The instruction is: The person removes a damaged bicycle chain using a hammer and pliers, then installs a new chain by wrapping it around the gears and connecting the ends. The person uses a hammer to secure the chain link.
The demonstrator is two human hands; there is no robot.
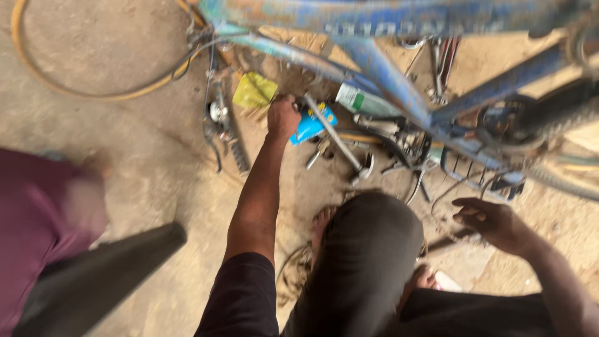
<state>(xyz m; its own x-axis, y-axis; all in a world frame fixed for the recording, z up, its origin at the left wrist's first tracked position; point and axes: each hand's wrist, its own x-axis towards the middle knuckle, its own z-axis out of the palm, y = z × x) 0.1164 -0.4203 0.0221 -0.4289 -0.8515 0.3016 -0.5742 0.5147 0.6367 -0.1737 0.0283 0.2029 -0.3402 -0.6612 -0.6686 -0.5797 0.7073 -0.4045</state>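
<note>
Reaching straight out from the shoulder, the left hand [283, 117] is curled into a fist just below the blue bicycle frame [387, 78], its fingers closed round the end of a blue-handled tool [311, 125] that lies on the dirt floor [125, 125]; a long metal wrench [337, 138] lies touching that tool. The right hand [493, 221] hovers lower, beneath the frame's rear wheel [561, 118], palm down, fingers loosely bent and holding nothing. One yellow cloth [254, 91] lies just left of the fist, one white and green tube [362, 100] sits under the frame, and one yellow hose [75, 87] loops well to the left.
</note>
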